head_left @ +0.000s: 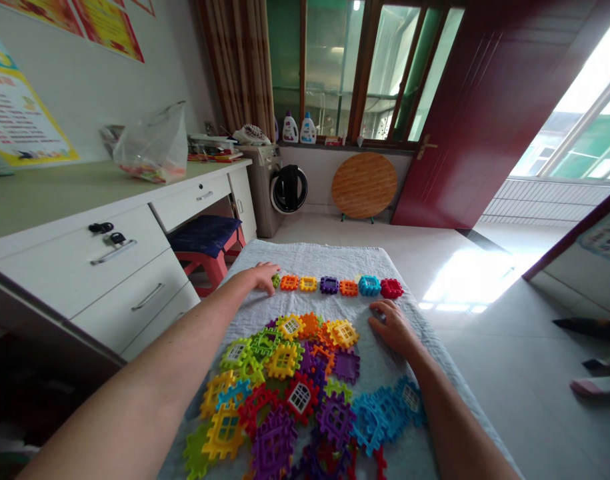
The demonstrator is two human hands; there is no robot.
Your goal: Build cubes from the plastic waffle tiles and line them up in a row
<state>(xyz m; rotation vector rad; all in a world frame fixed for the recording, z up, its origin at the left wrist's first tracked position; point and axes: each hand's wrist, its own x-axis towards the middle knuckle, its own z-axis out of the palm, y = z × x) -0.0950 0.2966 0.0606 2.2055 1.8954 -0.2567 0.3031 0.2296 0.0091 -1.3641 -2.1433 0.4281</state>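
Note:
My left hand (265, 275) is at the left end of a row of plastic building blocks, its thumb and fingers around a green block (276, 281) that is partly hidden. Rightward along the row come orange, a yellow block (308, 284), a purple block (329, 285), another orange, a blue block (369, 285) and a red block (391, 288). Just below the red one, my right hand (392, 325) rests on the cloth, fingers loosely apart and holding nothing. Between my forearms lies a heap of loose interlocking pieces (283, 361), with blue pieces (379, 415) near my right forearm.
A pale blue cloth (305, 257) covers the table. Left stand a white desk (85, 267) with a plastic bag (155, 147) on it and a stool (205, 237). Farther back are a washing machine (262, 190), a round wooden tabletop (365, 185) and a dark red door (465, 133).

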